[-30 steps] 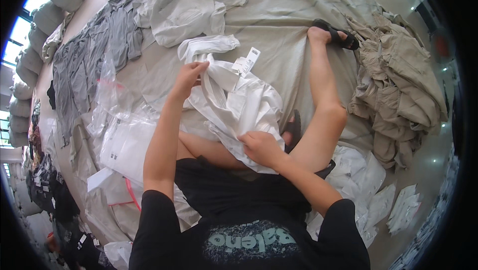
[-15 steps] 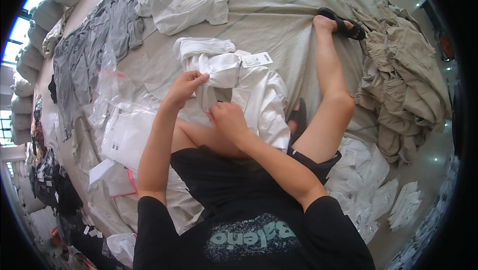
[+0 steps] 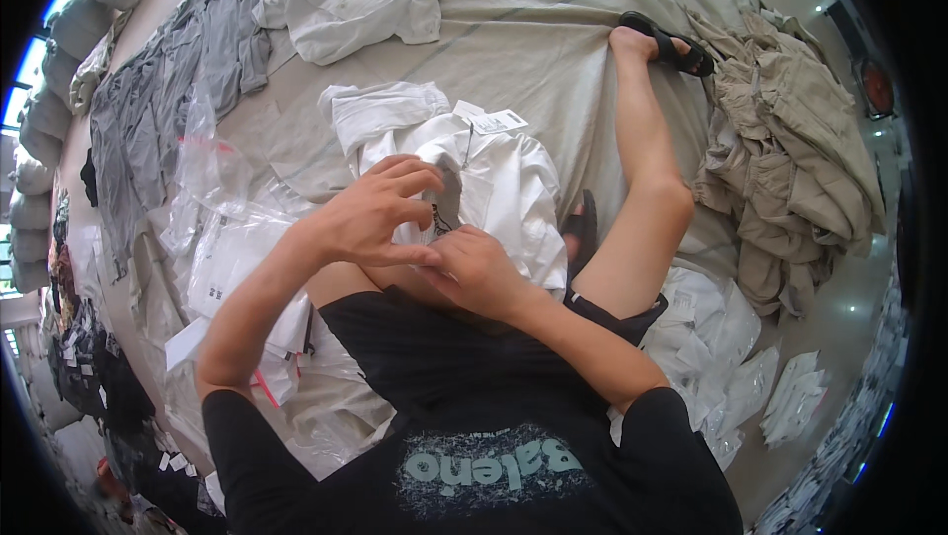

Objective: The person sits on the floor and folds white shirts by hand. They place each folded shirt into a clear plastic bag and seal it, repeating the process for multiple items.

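Observation:
A white garment (image 3: 513, 180) lies bunched across my lap and the cloth in front of me, with a white paper hang tag (image 3: 491, 121) on its far side. My left hand (image 3: 380, 214) is over the garment's near left part, fingers apart and curved, its thumb meeting the fingertips of my right hand. My right hand (image 3: 481, 264) is closed in a pinch at the garment's near edge; what its fingertips hold is hidden. Just beyond them shows a thin dark cord (image 3: 439, 223), beside a greyish inner part of the garment.
Clear plastic bags (image 3: 232, 249) lie at my left. Grey garments (image 3: 183, 91) and a white shirt (image 3: 360, 7) are spread at the far left. At the right are a beige clothing pile (image 3: 790, 150) and bagged white garments (image 3: 706, 338). A beige cloth (image 3: 538, 56) covers the floor.
My left hand has let go of the garment, spread its fingers and come nearer to my right hand. My right hand has shifted slightly right and nearer to me. The dark cord now shows.

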Demonstrator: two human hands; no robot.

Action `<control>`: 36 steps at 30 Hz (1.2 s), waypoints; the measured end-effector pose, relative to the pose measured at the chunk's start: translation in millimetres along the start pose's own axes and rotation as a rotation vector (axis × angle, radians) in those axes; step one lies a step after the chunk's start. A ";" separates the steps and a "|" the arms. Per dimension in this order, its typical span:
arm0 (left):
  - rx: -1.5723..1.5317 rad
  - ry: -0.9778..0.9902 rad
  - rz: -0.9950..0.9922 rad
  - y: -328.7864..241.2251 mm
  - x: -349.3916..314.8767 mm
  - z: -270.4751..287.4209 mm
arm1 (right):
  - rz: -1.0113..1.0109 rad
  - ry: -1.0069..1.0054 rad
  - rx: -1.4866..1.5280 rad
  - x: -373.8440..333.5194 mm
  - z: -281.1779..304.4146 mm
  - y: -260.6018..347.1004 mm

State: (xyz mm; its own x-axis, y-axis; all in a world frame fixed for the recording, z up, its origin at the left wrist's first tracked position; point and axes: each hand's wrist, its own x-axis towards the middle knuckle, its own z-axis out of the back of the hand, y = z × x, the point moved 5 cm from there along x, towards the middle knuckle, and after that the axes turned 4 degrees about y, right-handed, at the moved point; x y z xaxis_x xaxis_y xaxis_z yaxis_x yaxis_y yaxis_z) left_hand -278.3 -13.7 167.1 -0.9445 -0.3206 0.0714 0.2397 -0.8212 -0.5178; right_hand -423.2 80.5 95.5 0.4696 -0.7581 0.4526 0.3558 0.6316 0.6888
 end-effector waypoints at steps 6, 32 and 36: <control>-0.024 0.115 0.111 8.0 1.0 22.7 | 0.073 0.027 0.038 30.6 52.1 13.7; -0.281 -0.352 0.711 119.3 -94.6 -13.1 | -0.506 -0.266 -0.120 -20.8 106.8 -22.5; -0.456 -0.518 0.609 142.5 -104.4 -37.1 | -0.482 -0.145 -0.016 -1.8 140.2 -35.8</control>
State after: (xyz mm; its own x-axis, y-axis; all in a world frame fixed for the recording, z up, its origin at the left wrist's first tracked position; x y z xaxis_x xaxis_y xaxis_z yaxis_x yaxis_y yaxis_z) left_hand -153.8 -79.7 54.2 -0.4391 -0.8984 -0.0075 0.4469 -0.2111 -0.8693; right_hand -550.1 36.5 149.4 0.1318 -0.9783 0.1599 0.5175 0.2055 0.8307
